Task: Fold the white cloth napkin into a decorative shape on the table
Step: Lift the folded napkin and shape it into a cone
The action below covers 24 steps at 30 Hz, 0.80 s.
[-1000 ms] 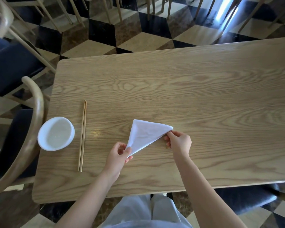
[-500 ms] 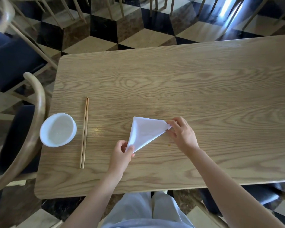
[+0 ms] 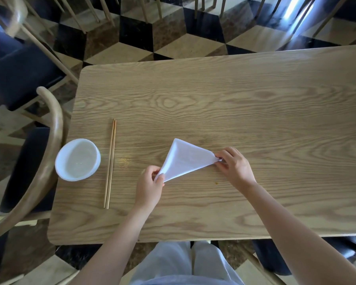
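- The white cloth napkin (image 3: 186, 159), already folded into a flat triangle, lies on the pale oak-grain wooden table (image 3: 255, 112) near its front edge, one point aimed away from the person and the long side running from lower left to right.
- The left hand (image 3: 150, 186) is closed in a pinch on the napkin's near-left corner, thumb and fingers clamped on the cloth and raising it slightly off the wood.
- The right hand (image 3: 235, 165) is closed on the napkin's right corner, fingertips bunched on the tip and pressing it low to the table.
- Compared with a second ago, the triangle has been drawn out longer and tauter between the two hands; the right hand has turned over the right tip, and the left corner has lifted a little.
- My reading: the triangle fold is done and the corners are being readied for the next fold, so the decorative shape is only begun.
- Left of the napkin lies one pair of slim light wooden chopsticks (image 3: 110, 163), two sticks side by side, well apart from the cloth.
- Further left of the napkin, just beyond the chopsticks, stands one round white shallow bowl (image 3: 78, 159) near the table's left edge.
- Count: one napkin, two hands, two chopsticks, one bowl, one table.
- Beyond the bowl, one curved wooden chair with a dark seat (image 3: 49, 145) is drawn up to the table.
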Motion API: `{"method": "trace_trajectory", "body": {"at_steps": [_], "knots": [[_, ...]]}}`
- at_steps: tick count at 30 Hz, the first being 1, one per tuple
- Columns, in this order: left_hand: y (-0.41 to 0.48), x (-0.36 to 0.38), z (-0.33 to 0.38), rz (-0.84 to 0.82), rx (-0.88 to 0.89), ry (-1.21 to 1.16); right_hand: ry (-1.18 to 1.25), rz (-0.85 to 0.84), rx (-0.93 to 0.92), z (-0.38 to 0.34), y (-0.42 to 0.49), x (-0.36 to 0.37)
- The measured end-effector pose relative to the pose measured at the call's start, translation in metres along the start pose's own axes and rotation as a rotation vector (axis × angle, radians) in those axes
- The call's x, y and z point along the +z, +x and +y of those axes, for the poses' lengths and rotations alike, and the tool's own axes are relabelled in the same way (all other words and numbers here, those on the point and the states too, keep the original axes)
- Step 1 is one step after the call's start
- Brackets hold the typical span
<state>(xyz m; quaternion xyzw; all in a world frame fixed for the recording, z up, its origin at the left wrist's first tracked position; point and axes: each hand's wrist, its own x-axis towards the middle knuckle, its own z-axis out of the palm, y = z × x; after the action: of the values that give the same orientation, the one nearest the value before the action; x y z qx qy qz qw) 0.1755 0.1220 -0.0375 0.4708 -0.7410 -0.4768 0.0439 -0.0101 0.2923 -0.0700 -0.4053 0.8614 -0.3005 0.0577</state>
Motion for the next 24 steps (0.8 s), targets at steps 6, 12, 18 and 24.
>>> {"method": "trace_trajectory", "body": {"at_steps": [6,12,18,24], "knots": [[0.011,0.000,0.001,0.004,0.000,0.111,0.006,-0.019,0.060,0.001,0.001,-0.004],[0.005,0.002,0.006,0.139,0.146,0.454,-0.069,-0.008,0.047,0.004,-0.001,-0.001],[0.021,0.052,0.035,0.063,0.613,0.789,-0.084,-0.064,0.040,0.005,-0.002,-0.004],[0.034,0.060,0.013,0.004,0.574,0.897,-0.050,-0.061,0.084,-0.010,0.008,-0.021]]}}
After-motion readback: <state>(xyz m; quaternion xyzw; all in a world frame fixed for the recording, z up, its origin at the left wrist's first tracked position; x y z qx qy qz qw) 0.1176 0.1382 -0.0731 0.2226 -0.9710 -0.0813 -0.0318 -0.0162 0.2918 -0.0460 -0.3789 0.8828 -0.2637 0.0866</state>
